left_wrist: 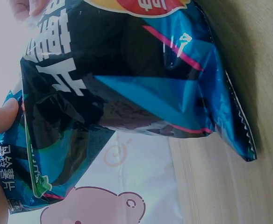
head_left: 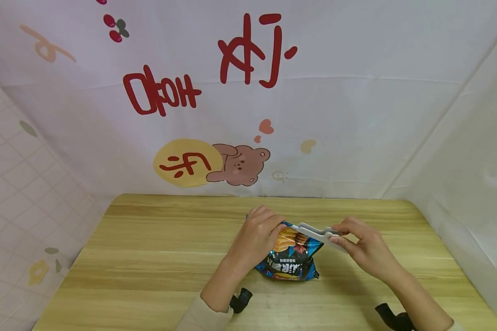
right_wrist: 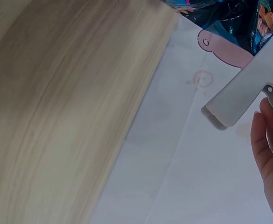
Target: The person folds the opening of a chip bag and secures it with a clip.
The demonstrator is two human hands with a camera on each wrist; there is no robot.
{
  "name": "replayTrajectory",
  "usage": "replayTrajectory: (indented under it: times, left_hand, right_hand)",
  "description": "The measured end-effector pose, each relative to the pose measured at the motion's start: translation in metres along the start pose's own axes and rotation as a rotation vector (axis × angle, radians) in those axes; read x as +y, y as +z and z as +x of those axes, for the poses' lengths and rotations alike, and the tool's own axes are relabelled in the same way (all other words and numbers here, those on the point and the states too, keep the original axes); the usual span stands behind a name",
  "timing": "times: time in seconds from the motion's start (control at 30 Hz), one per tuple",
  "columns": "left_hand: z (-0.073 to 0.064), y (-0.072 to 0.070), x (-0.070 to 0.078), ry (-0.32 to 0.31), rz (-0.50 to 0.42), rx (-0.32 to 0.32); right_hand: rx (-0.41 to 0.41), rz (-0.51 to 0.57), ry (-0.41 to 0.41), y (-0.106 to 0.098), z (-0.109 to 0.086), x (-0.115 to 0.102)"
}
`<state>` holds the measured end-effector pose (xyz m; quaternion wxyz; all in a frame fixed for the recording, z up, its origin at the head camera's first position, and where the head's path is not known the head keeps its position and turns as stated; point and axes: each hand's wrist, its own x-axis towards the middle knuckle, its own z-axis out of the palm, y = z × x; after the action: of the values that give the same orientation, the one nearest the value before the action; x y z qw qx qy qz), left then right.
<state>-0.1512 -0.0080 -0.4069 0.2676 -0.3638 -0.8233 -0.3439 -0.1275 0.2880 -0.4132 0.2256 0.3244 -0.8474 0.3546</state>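
A blue and black bag of potato chips (head_left: pixel 287 264) stands on the table, its top edge folded or pressed flat. My left hand (head_left: pixel 254 234) grips that top edge at its left side; in the left wrist view the thumb (left_wrist: pixel 3 116) presses on the blue film. Between finger and thumb, my right hand (head_left: pixel 366 248) pinches a pale grey bag clip (right_wrist: pixel 248 84). The clip's two long arms look slightly apart, and its far end meets the bag's top right edge. Whether film lies between the arms there is hard to see.
The wooden table (head_left: pixel 149 248) runs back to a white printed cloth wall (head_left: pixel 348 138), with cloth sides left and right. Black curved pieces show beside the left wrist (head_left: pixel 241 301) and the right wrist (head_left: pixel 391 317).
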Motion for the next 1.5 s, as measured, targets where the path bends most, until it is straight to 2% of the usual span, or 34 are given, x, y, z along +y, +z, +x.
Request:
replayTrajectory:
  times: [0.7, 0.97, 1.5]
  left_hand:
    - [0.001, -0.001, 0.000, 0.010, -0.002, -0.006]
    - [0.001, -0.001, 0.000, -0.004, -0.018, -0.019]
    - [0.001, -0.002, 0.001, -0.013, 0.016, -0.021]
  right_hand:
    - [-0.011, 0.004, 0.024, 0.010, 0.015, -0.012]
    - [0.000, 0.009, -0.001, 0.013, 0.019, -0.016]
    - [-0.015, 0.043, -0.042, 0.018, 0.026, -0.020]
